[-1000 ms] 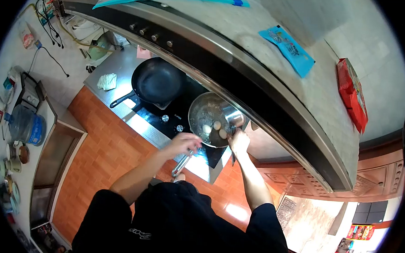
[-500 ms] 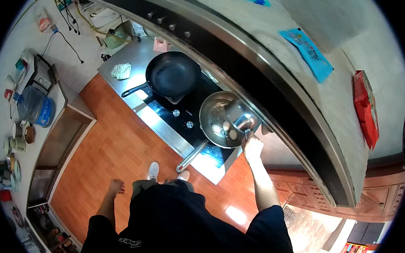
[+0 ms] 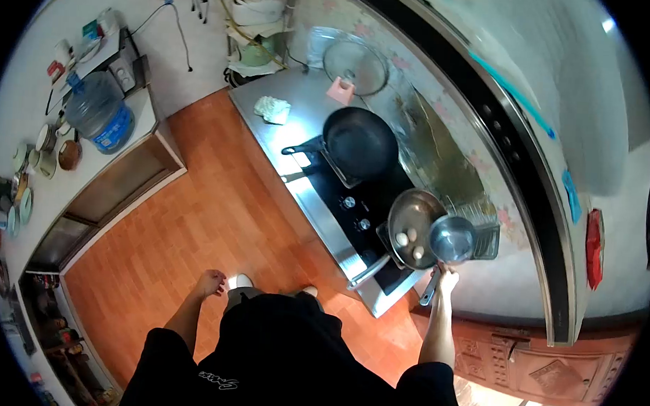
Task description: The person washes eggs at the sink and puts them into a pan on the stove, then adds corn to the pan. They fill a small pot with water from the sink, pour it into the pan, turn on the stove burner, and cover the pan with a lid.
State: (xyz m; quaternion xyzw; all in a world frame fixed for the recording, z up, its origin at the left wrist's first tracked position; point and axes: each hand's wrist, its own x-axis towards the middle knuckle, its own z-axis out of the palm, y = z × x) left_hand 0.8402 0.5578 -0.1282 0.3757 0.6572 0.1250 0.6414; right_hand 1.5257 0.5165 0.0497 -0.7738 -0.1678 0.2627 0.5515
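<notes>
My right hand (image 3: 448,277) grips a small metal saucepan (image 3: 452,239) by its handle, close to the bowl. The saucepan is roughly level at the right edge of a larger steel frying pan (image 3: 404,207); whether the two touch I cannot tell. Several eggs (image 3: 411,235) lie in the frying pan, which stands on the black stove (image 3: 340,196) with its long handle toward me. My left hand (image 3: 210,283) hangs over the floor by my side, fingers loosely bent and apart, with nothing in it.
A black wok (image 3: 360,142) stands on the other burner. A crumpled cloth (image 3: 272,110), a pink holder (image 3: 340,90) and a glass lid (image 3: 355,67) are farther back. The range hood (image 3: 519,147) overhangs the right side. A water jug (image 3: 100,114) stands on the left counter (image 3: 142,112).
The saucepan, tilted over the frying pan before, is now level at its right edge, still in my right hand. The view has shifted, showing more of the back wall.
</notes>
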